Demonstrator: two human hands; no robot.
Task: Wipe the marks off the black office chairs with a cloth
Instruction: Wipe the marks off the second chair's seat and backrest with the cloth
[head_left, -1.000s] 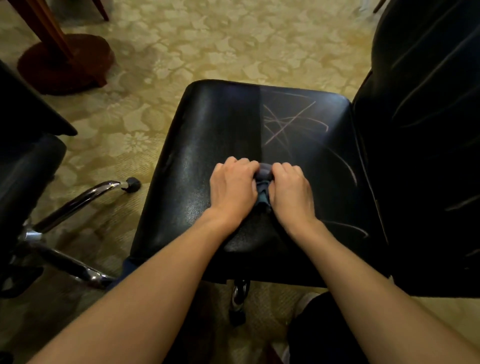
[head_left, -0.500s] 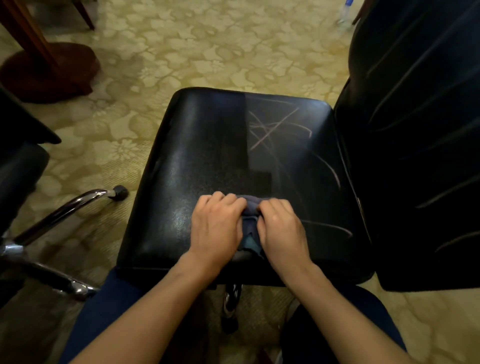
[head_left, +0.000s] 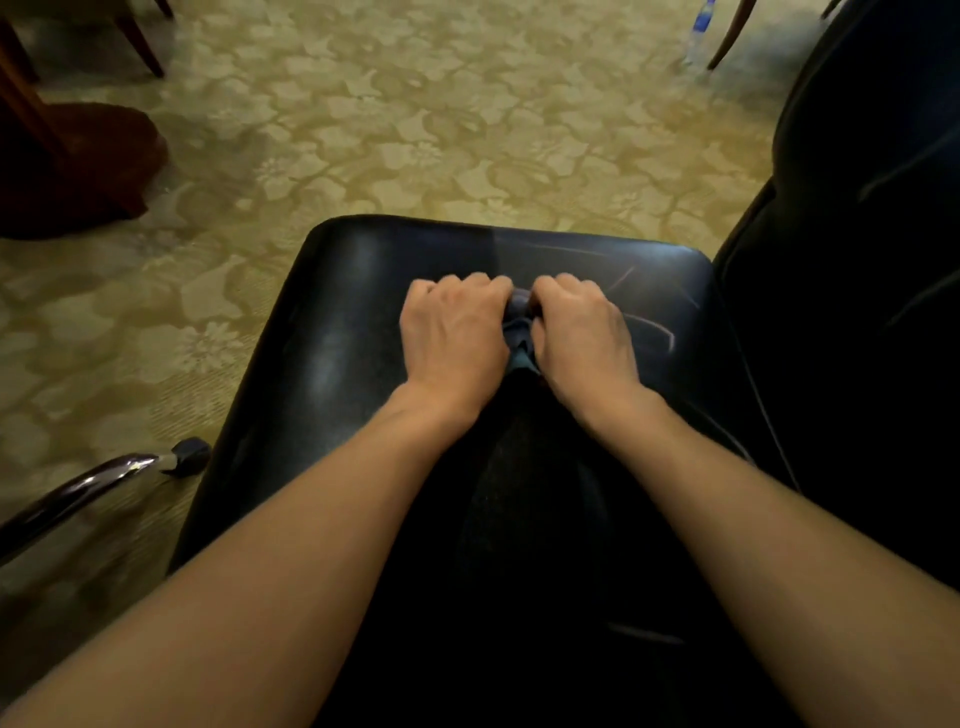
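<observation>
Now both hands press a bunched cloth on the black chair seat.

Carpet (head_left: 415, 130), pale gold with a floral pattern, fills the upper half of the view. Next in size, the seat (head_left: 322, 353) lies in the middle with its backrest (head_left: 872, 260) rising at the right; thin pale marks (head_left: 654, 325) streak the seat just right of the hands, and fainter lines cross the backrest. A dark wooden base (head_left: 78, 166) sits on the carpet at far left, and a chrome leg (head_left: 78, 493) of another chair reaches in at lower left. The left hand (head_left: 454, 338) and right hand (head_left: 584, 338) lie side by side near the seat's far half, fingers curled, each gripping the cloth (head_left: 521, 332), a dark blue wad showing only in the gap between them. A small bottle (head_left: 698, 31) stands at top right.
</observation>
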